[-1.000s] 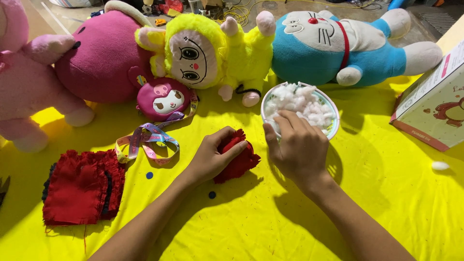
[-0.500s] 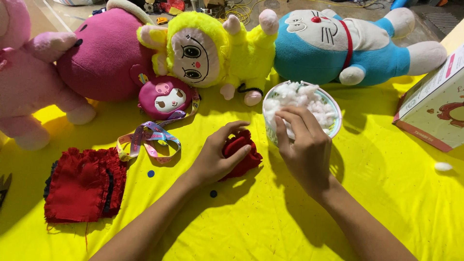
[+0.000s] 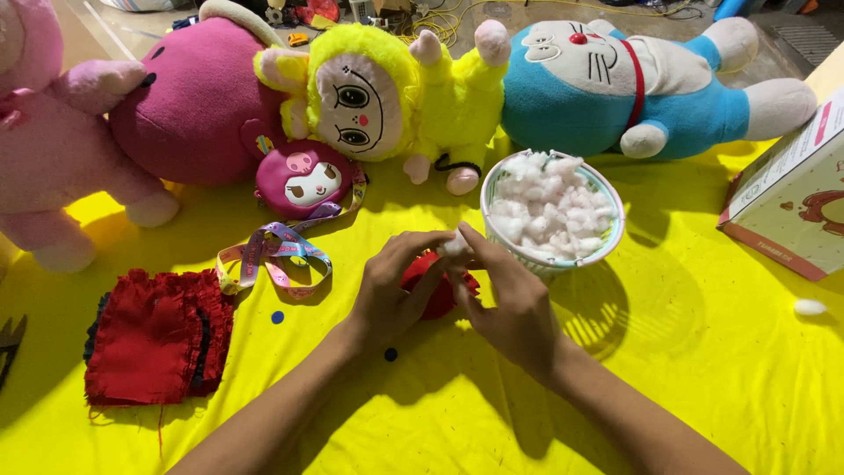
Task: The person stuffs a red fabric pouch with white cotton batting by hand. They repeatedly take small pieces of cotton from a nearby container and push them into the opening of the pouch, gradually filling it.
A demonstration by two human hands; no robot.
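Yellow cloth [image 3: 703, 369] carries plush toys [image 3: 387, 97], stuffing basket [image 3: 552, 211], red fabric [image 3: 154, 339].

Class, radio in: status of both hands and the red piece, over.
Left hand holds small red fabric piece. Right hand pinches white stuffing tuft above it. White stuffing basket close beside; nothing blocking.

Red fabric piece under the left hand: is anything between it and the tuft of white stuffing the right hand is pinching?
Nothing visible does. The right hand pinches the white tuft directly above the red fabric piece, which the left hand holds; both hands meet there beside the bowl of stuffing.
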